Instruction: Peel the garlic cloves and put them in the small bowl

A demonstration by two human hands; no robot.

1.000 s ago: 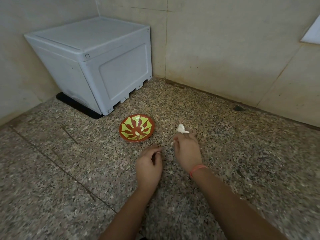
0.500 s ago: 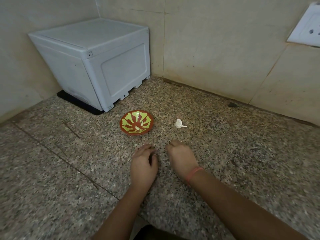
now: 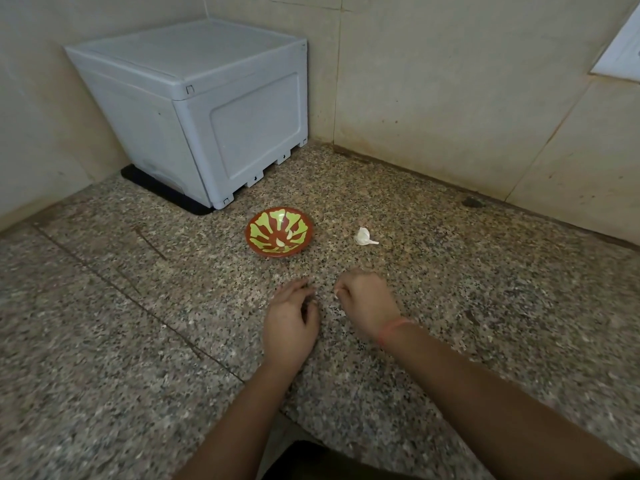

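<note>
Here, right hand [image 3: 367, 303] grip pinches pale sliver [image 3: 336, 295]; left hand [image 3: 289, 328] grip loose, on speckled granite [image 3: 166, 344].

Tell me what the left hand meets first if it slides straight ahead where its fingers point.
Probably the bowl, at its near right rim; only bare counter lies between it and the left hand. The garlic sits right of that line.

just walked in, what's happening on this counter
A person is peeling garlic on a granite counter. The right hand pinches a small white bit, clove or skin, I cannot tell; the left hand rests beside it, loosely curled. The red-and-green bowl holds peeled cloves; an unpeeled garlic piece lies right of it.
</note>
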